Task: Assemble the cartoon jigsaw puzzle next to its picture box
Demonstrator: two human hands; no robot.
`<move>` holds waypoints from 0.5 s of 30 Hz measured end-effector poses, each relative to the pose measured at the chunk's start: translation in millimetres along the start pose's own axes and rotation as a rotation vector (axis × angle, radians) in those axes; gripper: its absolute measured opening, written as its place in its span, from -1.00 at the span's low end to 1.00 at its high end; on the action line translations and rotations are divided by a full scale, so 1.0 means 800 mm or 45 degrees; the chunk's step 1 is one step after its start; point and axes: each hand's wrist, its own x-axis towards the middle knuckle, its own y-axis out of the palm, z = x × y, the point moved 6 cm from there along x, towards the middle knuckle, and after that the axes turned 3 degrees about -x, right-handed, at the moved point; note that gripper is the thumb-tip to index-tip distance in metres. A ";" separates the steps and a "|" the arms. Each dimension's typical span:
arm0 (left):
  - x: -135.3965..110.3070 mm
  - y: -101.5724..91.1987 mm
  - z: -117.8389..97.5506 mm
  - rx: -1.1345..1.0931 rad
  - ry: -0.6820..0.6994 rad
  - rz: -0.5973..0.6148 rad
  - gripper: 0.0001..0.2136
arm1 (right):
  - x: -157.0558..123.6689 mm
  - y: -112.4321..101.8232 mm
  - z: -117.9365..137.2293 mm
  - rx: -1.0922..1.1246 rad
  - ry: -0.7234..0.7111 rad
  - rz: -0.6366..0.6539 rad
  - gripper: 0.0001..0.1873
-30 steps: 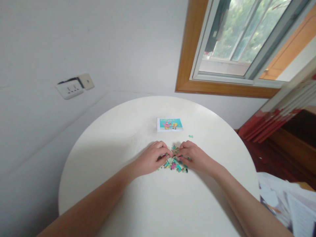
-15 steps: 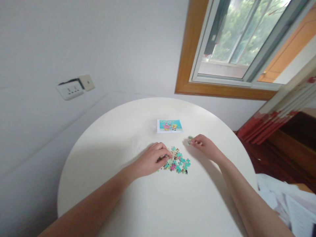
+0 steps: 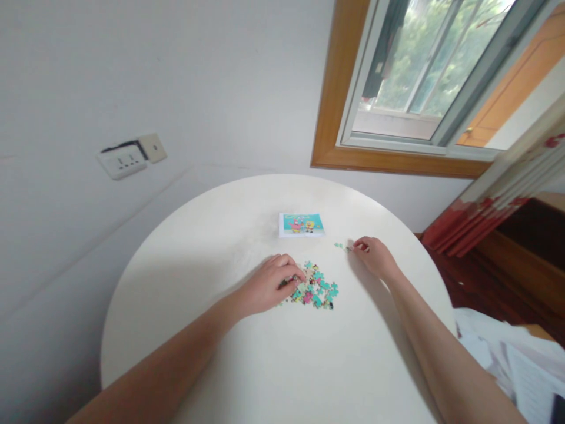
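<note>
A heap of small jigsaw pieces (image 3: 316, 288), mostly turquoise with some pink, yellow and cream, lies on the round white table (image 3: 273, 365). My left hand (image 3: 276, 282) rests at the heap's left edge, its fingers curled over the pieces; whatever the fingertips grip is hidden. Farther right, my right hand (image 3: 371, 253) pinches a small puzzle piece (image 3: 348, 248) at the tabletop. Just left of it lies another turquoise puzzle piece (image 3: 338, 245), apart from the heap. Behind the heap is a picture card (image 3: 303, 224) with a pink and a yellow cartoon figure on turquoise.
The table's far edge lies close to the white wall, which carries a power socket (image 3: 123, 161) on the left. A wood-framed window (image 3: 324, 150) and a red and cream curtain (image 3: 463, 224) are at the right. Loose papers (image 3: 507, 353) lie beyond the table's right edge.
My right hand has moved slightly right, uncovering the turquoise piece beside it. My left hand has stayed at the heap. The view has shifted a little.
</note>
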 end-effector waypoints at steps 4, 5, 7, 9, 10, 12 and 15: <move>0.000 -0.001 -0.001 -0.010 0.009 -0.006 -0.83 | -0.001 0.004 0.003 -0.005 -0.059 -0.004 -0.74; 0.000 -0.001 -0.001 -0.011 0.009 -0.006 -0.83 | -0.002 0.005 0.006 -0.007 -0.077 0.005 -0.75; -0.001 0.000 -0.001 -0.010 0.007 -0.006 -0.83 | -0.004 0.006 0.010 -0.017 -0.100 -0.002 -0.77; -0.001 0.000 0.000 -0.007 0.010 -0.001 -0.82 | -0.005 0.001 0.014 -0.030 -0.111 -0.057 -0.77; -0.001 0.001 0.000 -0.005 0.011 0.002 -0.82 | -0.006 -0.003 0.018 -0.028 -0.121 -0.092 -0.77; -0.001 0.001 0.001 -0.002 0.009 0.002 -0.82 | -0.011 -0.013 0.029 0.017 -0.185 -0.145 -0.78; 0.000 0.000 0.001 -0.016 0.006 -0.004 -0.81 | -0.028 -0.022 0.061 0.206 -0.408 -0.038 -0.81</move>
